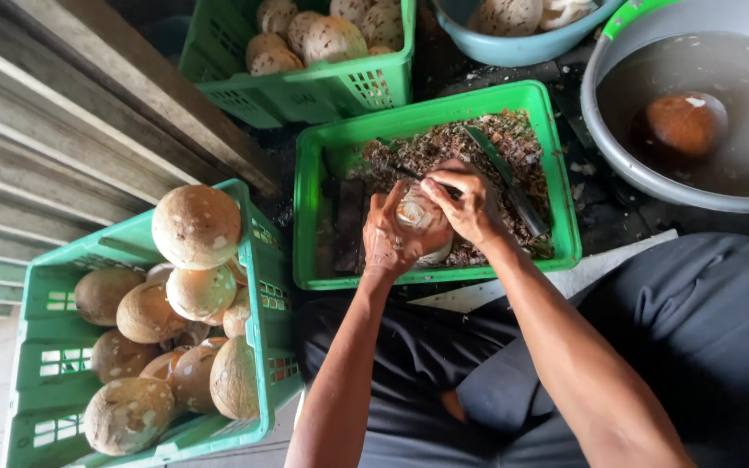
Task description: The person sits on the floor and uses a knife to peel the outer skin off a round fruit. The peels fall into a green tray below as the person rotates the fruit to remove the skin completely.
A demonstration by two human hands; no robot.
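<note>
Grey weathered wooden planks [71, 130] slanting at left; dark wet ground [604, 204] beyond; soft daylight.

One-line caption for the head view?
Left hand cradles a coconut over a green crate of shavings; right hand works a small tool.

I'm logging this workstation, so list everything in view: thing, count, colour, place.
Coconut in hand: one, pale, over the middle crate.
Middle crate: one, green, holds brown shavings.
Knife: one, dark blade, lying on the shavings.
Left crate: one, green, piled with brown coconuts, about ten.
Far crate: one, green, pale coconuts.
Grey basin: one, right, a brown coconut in water.
Blue bowl: one, top.
Left hand: cradles the coconut.
Right hand: grip on a thin tool at the coconut.
</note>
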